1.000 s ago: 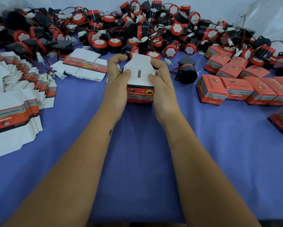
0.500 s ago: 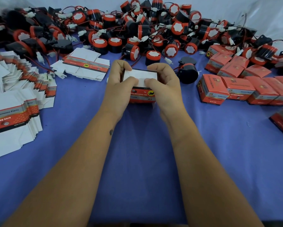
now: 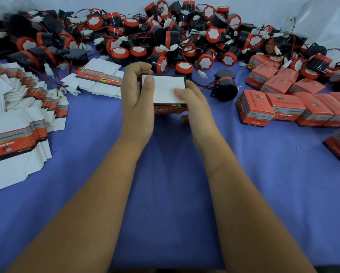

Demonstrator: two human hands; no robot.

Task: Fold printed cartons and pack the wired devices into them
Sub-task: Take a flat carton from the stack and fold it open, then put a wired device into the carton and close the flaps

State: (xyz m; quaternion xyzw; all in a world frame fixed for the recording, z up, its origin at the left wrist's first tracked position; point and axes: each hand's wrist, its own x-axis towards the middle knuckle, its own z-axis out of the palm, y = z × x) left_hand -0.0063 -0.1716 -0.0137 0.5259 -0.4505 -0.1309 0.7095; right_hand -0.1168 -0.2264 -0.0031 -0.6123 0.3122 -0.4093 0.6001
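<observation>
A printed carton [image 3: 166, 91] is gripped by the left hand [image 3: 137, 99] and the right hand [image 3: 192, 107], above the blue table cover [image 3: 175, 174]. The pile of wired devices [image 3: 165, 36] lies beyond the carton; finished boxes [image 3: 283, 99] lie to its right.

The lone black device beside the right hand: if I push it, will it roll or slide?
The device would probably slide or pivot rather than roll freely: its bracket and thin wire would likely catch on the cloth. Its body looks rigid, likely denser than the cartons.
</observation>
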